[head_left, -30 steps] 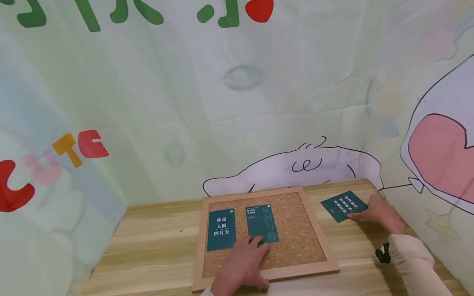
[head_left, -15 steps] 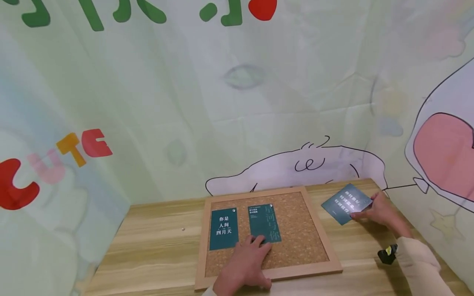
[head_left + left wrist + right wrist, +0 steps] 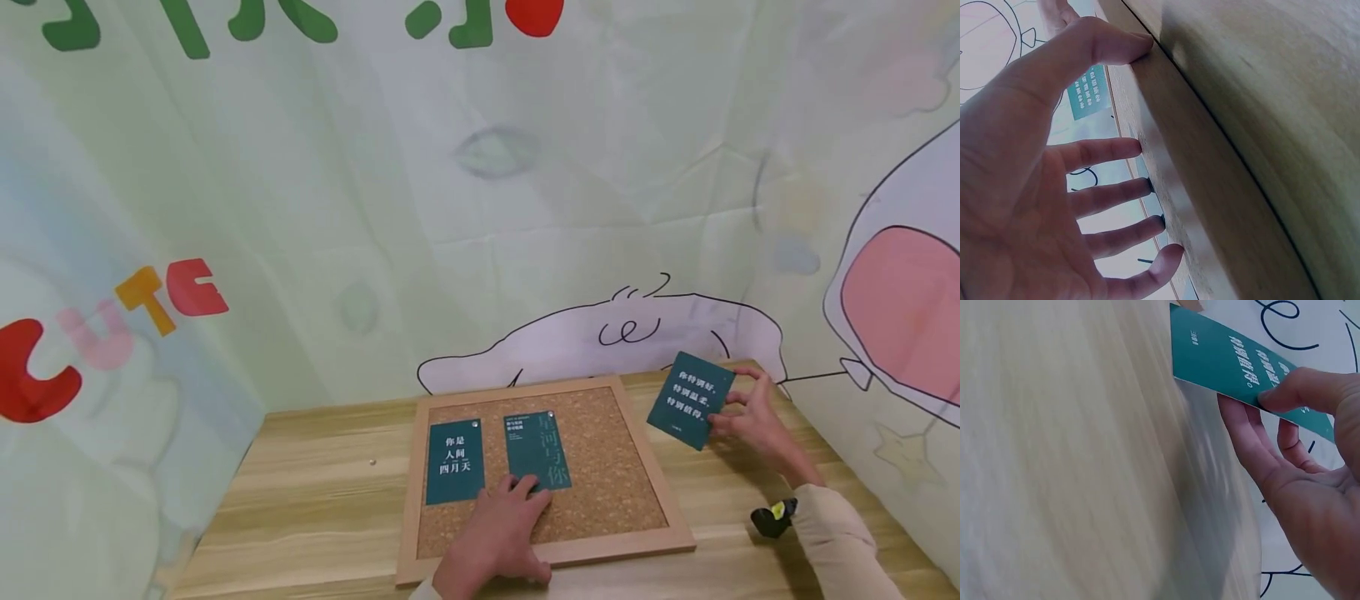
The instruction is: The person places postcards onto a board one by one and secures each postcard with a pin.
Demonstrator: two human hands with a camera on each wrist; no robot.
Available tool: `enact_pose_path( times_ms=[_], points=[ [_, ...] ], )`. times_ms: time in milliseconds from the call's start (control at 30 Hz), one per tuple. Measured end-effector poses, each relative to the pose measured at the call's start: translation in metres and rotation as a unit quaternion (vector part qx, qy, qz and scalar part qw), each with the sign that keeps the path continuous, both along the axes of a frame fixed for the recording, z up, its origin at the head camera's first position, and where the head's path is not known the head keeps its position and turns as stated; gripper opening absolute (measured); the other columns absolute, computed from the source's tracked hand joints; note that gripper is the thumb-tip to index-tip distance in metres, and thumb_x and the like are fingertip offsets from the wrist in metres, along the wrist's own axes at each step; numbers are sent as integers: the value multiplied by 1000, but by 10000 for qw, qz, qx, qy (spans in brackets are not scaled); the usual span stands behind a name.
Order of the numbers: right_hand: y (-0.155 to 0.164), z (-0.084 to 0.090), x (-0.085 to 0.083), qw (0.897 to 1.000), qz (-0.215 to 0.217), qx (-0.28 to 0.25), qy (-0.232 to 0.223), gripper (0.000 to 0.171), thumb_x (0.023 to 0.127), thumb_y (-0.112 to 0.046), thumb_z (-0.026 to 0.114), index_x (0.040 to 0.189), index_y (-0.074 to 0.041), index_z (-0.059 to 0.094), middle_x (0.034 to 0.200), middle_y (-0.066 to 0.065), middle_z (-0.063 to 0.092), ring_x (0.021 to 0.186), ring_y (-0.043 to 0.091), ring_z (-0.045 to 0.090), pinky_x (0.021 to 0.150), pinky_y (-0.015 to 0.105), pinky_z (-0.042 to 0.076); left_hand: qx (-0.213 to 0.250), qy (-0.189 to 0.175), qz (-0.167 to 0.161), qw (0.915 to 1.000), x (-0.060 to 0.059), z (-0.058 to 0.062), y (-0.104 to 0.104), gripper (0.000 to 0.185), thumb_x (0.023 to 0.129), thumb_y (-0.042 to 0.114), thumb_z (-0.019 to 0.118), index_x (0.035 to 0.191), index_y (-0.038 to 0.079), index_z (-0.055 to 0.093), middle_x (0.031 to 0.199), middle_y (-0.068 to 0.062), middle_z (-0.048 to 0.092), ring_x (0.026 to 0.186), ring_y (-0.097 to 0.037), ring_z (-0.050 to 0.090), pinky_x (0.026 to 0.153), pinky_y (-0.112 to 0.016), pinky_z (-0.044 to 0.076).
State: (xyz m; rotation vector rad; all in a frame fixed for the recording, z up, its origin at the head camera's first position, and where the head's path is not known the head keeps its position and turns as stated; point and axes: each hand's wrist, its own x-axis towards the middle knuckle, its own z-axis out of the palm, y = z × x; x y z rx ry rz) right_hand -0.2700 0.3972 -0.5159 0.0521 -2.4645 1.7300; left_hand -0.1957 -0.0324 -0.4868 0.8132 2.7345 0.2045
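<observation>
In the head view, my right hand [image 3: 761,421] holds a dark green card [image 3: 690,400] with white characters off the table, to the right of the corkboard [image 3: 607,467]. The right wrist view shows the thumb on the printed face of that card [image 3: 1210,353] and the fingers behind it. My left hand [image 3: 498,529] rests on the board's lower part. Its fingertips touch the cork side and the lower end of a pinned card, while the thumb lies at the wooden frame [image 3: 1166,112]. Two green cards are on the cork, a left card [image 3: 455,467] and a middle card [image 3: 534,446].
A small pushpin-like object [image 3: 372,462] lies on the wooden table [image 3: 315,500] left of the board. Each pinned card has a pale pin at its upper right. A printed cloth wall [image 3: 360,208] closes off the back. A black and yellow object [image 3: 774,517] sits at the right wrist.
My right hand has picked the green card up from the table and tilted it upright, turning its face toward the head view. The left hand stays on the board.
</observation>
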Motion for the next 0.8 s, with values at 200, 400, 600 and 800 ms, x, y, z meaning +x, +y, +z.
enact_pose_path(
  times_ms=[200,400,600,800],
  points=[
    [-6,7,-3,9994,197,-285,-71,95,92,16,65,149,-9,-6,119,35,48,84,22,69,72,37,61,-3,23,-8,10000,0,0,1,85,67,60,90,141,30,60,147,2,53,132,-31,48,100,-63,45],
    [-12,22,-5,9995,268,-173,47,93,92,15,65,150,-10,-4,118,32,46,86,19,68,71,34,59,-3,71,-30,10000,1,1,1,84,67,60,90,140,29,61,147,2,53,132,-31,48,99,-63,45],
    [-25,33,-4,9988,477,-76,88,92,94,12,66,152,-10,-1,117,29,46,90,21,67,75,30,58,19,1,-2,10000,2,2,1,84,67,59,91,139,29,61,147,1,53,132,-31,48,100,-64,45],
    [-47,33,-5,9944,898,-400,-397,95,92,10,69,157,-12,3,122,31,47,93,29,66,78,36,59,2,-30,7,10000,0,1,1,82,67,59,90,138,30,61,147,1,52,132,-31,47,100,-63,44]
  ],
)
